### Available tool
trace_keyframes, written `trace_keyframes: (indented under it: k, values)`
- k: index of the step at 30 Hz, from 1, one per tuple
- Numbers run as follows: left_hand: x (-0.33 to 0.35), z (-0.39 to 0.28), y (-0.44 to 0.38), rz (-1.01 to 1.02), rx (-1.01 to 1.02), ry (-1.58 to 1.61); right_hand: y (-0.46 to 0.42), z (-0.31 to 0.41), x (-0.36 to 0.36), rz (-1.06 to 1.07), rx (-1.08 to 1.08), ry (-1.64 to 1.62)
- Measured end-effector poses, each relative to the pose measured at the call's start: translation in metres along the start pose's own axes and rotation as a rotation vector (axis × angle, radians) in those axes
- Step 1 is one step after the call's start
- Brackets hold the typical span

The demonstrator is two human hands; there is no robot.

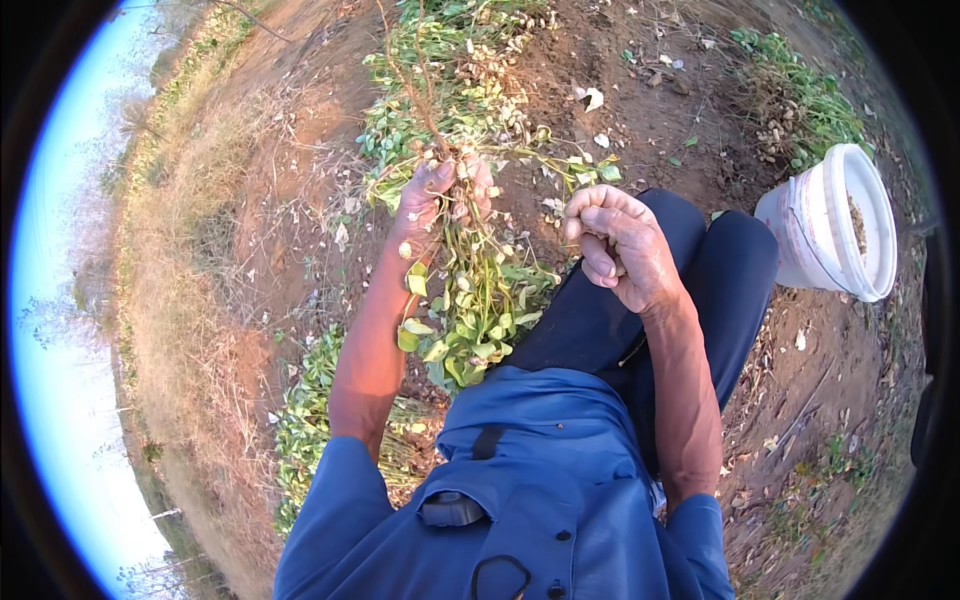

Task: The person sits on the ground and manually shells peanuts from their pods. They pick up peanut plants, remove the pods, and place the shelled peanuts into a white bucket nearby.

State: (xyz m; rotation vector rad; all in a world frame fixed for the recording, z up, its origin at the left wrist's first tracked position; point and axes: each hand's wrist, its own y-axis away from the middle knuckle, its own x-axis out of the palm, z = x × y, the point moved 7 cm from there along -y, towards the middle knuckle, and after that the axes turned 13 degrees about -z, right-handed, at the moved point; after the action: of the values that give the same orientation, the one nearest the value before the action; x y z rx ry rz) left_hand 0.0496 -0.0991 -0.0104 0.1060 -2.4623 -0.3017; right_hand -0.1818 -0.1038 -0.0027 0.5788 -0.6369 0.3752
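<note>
My left hand [442, 195] is closed around a pulled-up peanut plant [472, 307] near its root end. The roots point away from me, and the leafy stems hang toward my lap. A few pods show among the stems by the fingers. To the right of the plant, above my dark trousers, my right hand [615, 240] has its fingers curled, thumb near the index finger. Whether a pod is between those fingertips cannot be told.
A white plastic bucket [814, 225] with peanuts inside stands beyond my knees at the right. Peanut plants with pods [480, 82] lie ahead, and another heap [802, 105] is at the upper right. More leafy plants [307, 427] lie at my left side.
</note>
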Motion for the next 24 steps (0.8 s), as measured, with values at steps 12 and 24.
trace_keyframes:
  k: [12, 24]
  values:
    - [-0.002, -0.028, 0.002, -0.344, 0.144, -0.204, 0.008, -0.083, 0.023, 0.053, 0.073, 0.221]
    - [0.015, -0.02, -0.003, -0.328, 0.265, -0.399, 0.008, -0.089, 0.035, 0.063, 0.073, 0.083]
